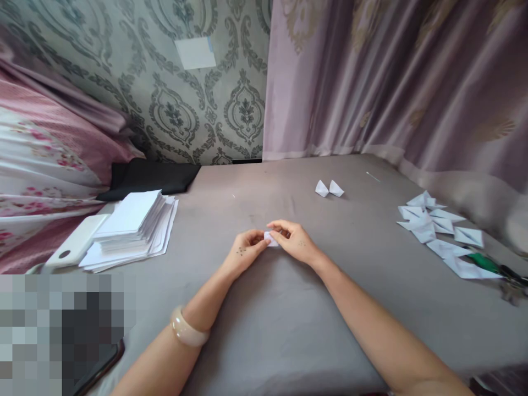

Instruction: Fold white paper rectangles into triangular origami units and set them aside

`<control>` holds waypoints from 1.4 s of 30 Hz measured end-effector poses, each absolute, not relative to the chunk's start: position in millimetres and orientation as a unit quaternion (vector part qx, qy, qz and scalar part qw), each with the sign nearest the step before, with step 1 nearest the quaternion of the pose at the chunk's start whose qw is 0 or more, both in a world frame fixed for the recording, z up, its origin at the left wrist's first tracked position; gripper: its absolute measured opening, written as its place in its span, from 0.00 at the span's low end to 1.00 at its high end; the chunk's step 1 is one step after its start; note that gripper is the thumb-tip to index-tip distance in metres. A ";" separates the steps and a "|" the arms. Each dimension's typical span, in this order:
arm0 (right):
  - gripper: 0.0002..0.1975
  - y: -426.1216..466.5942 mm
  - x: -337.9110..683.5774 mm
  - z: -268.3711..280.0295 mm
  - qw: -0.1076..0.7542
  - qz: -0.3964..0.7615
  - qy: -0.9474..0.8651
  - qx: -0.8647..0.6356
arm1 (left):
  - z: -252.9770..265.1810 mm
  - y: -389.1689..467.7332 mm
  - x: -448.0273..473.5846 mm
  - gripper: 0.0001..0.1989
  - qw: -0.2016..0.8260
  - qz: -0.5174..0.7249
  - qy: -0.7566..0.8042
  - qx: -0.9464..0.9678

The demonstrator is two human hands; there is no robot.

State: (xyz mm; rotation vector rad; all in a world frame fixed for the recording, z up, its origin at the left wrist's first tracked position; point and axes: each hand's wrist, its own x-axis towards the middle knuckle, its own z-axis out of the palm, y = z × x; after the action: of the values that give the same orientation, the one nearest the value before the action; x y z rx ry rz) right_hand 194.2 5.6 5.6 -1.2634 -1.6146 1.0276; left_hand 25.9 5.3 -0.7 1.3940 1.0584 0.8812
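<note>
A small folded piece of white paper [271, 239] is held just above the middle of the grey-covered table [264, 319]. My left hand [247, 250] pinches its left edge between thumb and fingers. From the other side my right hand [295, 240] grips it, thumb across the front and fingers behind. Part of the paper is hidden by the fingers. Beyond my hands stand two small folded paper shapes [329, 188], side by side with pointed tops.
Several folded paper pieces [433, 225] lie at the right, near a green-handled tool [482, 262]. At the left sits a stack of white paper [127, 231] beside a white board [78, 242]. Black cloth [152, 177] lies behind it. Curtains [330, 77] border the table.
</note>
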 end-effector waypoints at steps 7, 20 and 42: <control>0.19 3.3 185.5 11.9 0.461 0.523 -0.514 -0.499 | 4.9 8.7 26.0 0.15 0.673 0.449 0.428 0.404; 0.12 5.8 184.8 1.5 0.457 0.463 -0.587 -0.482 | 0.7 8.2 23.9 0.14 0.609 0.430 0.475 0.467; 0.10 -1.2 201.1 5.2 0.261 0.062 -0.841 -0.470 | -4.3 11.8 14.1 0.09 0.150 0.335 0.436 0.821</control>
State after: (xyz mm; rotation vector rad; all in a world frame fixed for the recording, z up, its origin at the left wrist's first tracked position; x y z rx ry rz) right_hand 201.1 -1.2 5.2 -1.2730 -2.2772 0.1666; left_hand 14.1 11.8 -4.3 2.3590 1.2539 0.9636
